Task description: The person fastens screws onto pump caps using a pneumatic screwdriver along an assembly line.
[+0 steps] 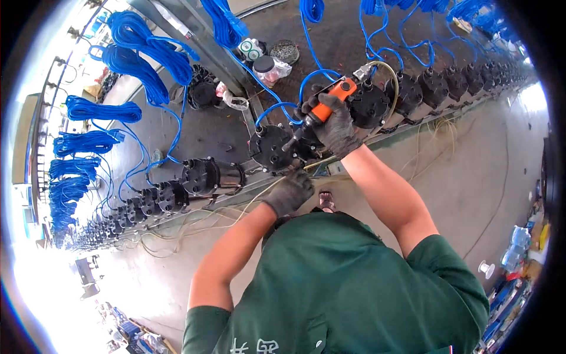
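The black pump point(272, 147) lies on its side on the long metal rack point(247, 189), its round end cap facing the person, directly ahead of the chest and between the two gloved hands. It sits just above the left hand point(289, 192) and just below and to the left of the right hand point(331, 121). The end cap is dark, ribbed and round, with small screw points near its rim, and a blue cable point(277, 109) runs up from its top.

The orange power screwdriver point(323, 106) slants down from upper right to lower left, its dark tip meeting the face of the pump cap. A pale hose point(392, 82) curves off from its upper end.

The right hand, in a dark grey glove, is clenched around the orange body of the screwdriver. The left hand, also gloved, is curled at the lower edge of the pump by the rack rail; whether it grips anything cannot be told.

More black pumps point(200, 176) line the rack to the left and to the right point(433, 88), each with blue cable. Coils of blue cable point(138, 47) hang above, and a clear jar point(266, 68) stands on the dark desk point(342, 41) behind the row.
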Demonstrator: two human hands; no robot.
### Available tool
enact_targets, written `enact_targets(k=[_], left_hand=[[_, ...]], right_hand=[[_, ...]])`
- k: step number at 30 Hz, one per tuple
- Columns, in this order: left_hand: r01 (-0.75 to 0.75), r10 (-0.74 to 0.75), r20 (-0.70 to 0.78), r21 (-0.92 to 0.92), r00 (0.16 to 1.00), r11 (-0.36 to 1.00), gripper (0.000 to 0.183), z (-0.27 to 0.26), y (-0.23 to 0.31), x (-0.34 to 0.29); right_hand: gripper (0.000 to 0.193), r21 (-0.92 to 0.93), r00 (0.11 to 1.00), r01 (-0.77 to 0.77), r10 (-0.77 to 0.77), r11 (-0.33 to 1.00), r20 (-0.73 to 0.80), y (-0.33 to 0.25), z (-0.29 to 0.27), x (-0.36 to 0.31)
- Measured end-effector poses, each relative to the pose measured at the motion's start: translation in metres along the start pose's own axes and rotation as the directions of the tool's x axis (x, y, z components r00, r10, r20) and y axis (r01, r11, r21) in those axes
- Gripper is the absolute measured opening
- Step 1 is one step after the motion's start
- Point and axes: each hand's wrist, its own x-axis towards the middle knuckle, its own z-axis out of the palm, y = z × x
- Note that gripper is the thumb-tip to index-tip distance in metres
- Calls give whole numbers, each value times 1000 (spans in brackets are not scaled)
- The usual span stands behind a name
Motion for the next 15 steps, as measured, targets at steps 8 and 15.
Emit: enact_targets(k=[8, 15], left_hand=[[316, -446, 430, -897, 785, -308, 32, 127, -19, 105], [397, -273, 290, -633, 917, 665, 32, 110, -28, 106]], right_hand=[[43, -338, 978, 122, -56, 933, 199, -4, 24, -49], [45, -557, 969, 216, -103, 802, 226, -1, 35, -62]])
